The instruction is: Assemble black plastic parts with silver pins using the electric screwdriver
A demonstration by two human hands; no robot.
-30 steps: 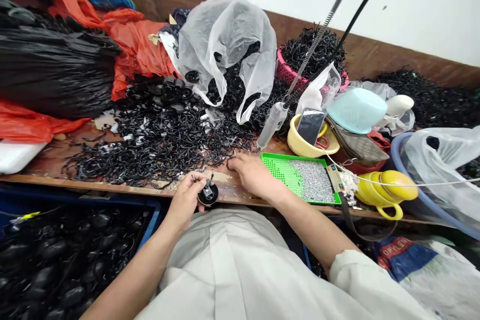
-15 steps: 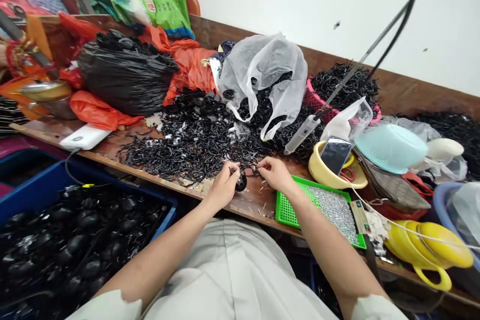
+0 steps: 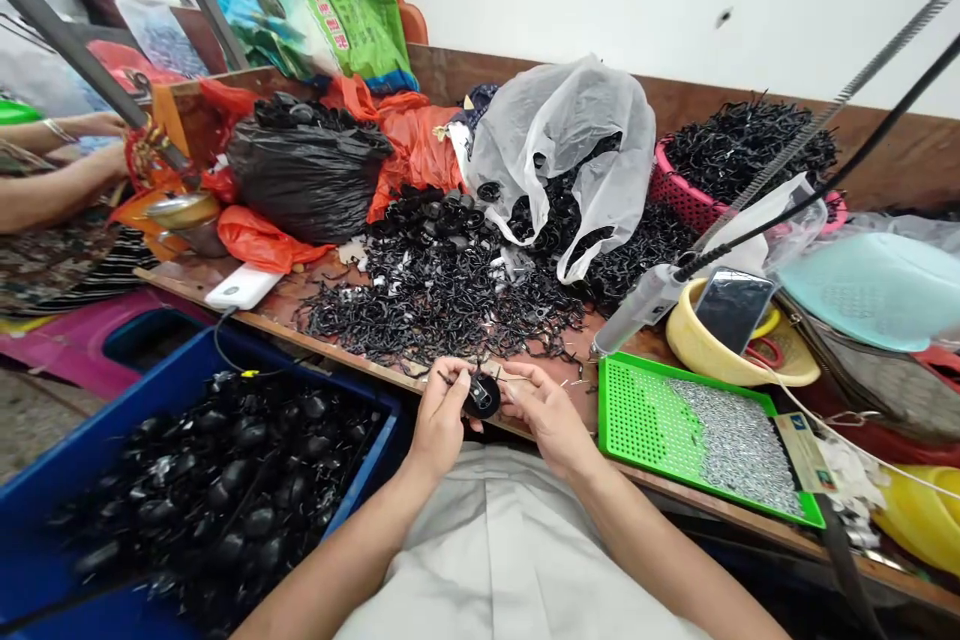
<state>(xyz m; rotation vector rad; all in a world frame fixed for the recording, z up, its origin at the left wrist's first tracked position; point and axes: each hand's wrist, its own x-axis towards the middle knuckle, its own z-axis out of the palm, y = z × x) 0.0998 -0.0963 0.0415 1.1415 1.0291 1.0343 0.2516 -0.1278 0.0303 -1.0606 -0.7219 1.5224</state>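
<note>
My left hand (image 3: pixel 440 415) and my right hand (image 3: pixel 546 410) meet at the front edge of the wooden bench (image 3: pixel 300 320), both gripping one small round black plastic part (image 3: pixel 481 396) between the fingertips. A thin wire piece sticks out of the part toward my left fingers. Just beyond my hands lies a wide heap of black wire clips (image 3: pixel 442 295). At my left knee stands a blue crate (image 3: pixel 135 420) holding many finished black round parts (image 3: pixel 240 490).
A green perforated tray (image 3: pixel 637 410) of small silver screws sits right of my hands. A hanging electric screwdriver (image 3: pixel 637 305), a yellow bowl (image 3: pixel 720 355) with a phone, a pink basket (image 3: pixel 679 200), plastic bags and a white power bank (image 3: pixel 244 287) crowd the bench. Another person's arms (image 3: pixel 52 170) work at far left.
My hands left the clip heap and came together nearer my body, lifting the round part off the bench. The view swung left, showing more of the blue crate.
</note>
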